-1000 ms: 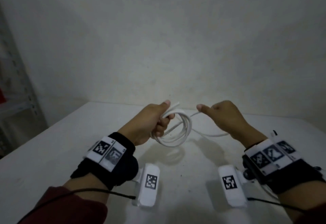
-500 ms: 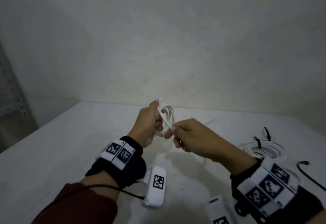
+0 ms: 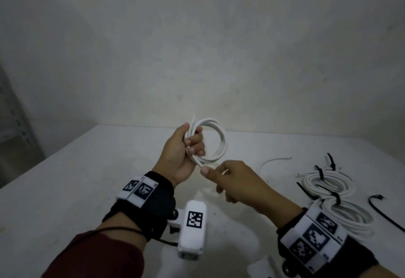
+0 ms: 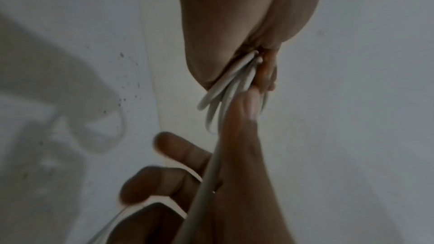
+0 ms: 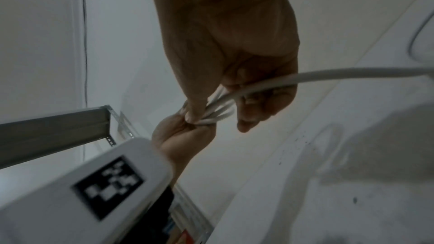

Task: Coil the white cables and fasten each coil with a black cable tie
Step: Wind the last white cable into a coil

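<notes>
My left hand [image 3: 192,144] is raised above the table and grips one side of a coil of white cable [image 3: 220,140], several loops held upright. My right hand [image 3: 210,173] is just below the coil and pinches the cable's loose run between thumb and curled fingers. The free tail [image 3: 274,160] lies on the table to the right. In the left wrist view the looped strands [image 4: 225,90] leave my left palm. In the right wrist view the cable [image 5: 328,75] runs across my right fingers [image 5: 249,99].
Two finished white coils [image 3: 326,184] [image 3: 352,216] with black ties lie on the white table [image 3: 65,190] at the right. A loose black cable tie [image 3: 381,211] lies beside them. A wall stands behind and a metal shelf [image 5: 54,133] to the left.
My right hand has swung in from the right of the coil and dropped below it, bringing the loose cable along. The coil in my left hand has turned more upright.
</notes>
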